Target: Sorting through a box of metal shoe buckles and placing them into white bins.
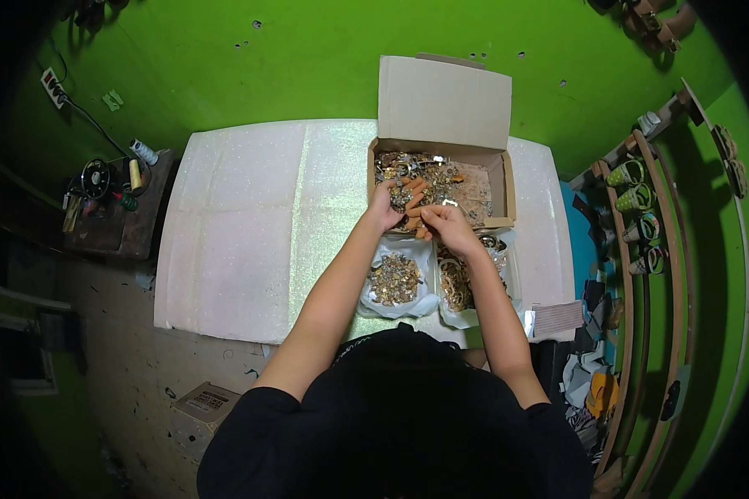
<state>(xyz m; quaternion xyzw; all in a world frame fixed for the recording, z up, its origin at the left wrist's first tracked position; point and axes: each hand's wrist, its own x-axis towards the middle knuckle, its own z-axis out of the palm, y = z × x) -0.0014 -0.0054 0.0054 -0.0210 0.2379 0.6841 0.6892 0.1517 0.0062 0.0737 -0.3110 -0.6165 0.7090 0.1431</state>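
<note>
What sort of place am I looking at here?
Probably a small craft workshop, perhaps for footwear: thread spools on the side table, green shoe-like items on the wooden rack, and small shiny pieces in the open cardboard box.

Small craft workshop, green wall.
Worktable, covered in shimmering white sheeting: beneath and left of the left hand and right hand.
Cardboard box, lid up, stocked with small metallic bits: at both hands.
Plastic-lined trays, two, of similar bits: just nearer the body than the hands.
Side bench, dark, bearing thread spools: well left of the hands.
Power strip, wall-mounted: farther left.
Wooden rack with patterned, footwear-like pieces: well right of the hands.
Cloth-like scraps, mixed colours, heaped: right of the hands, toward the body.
</note>
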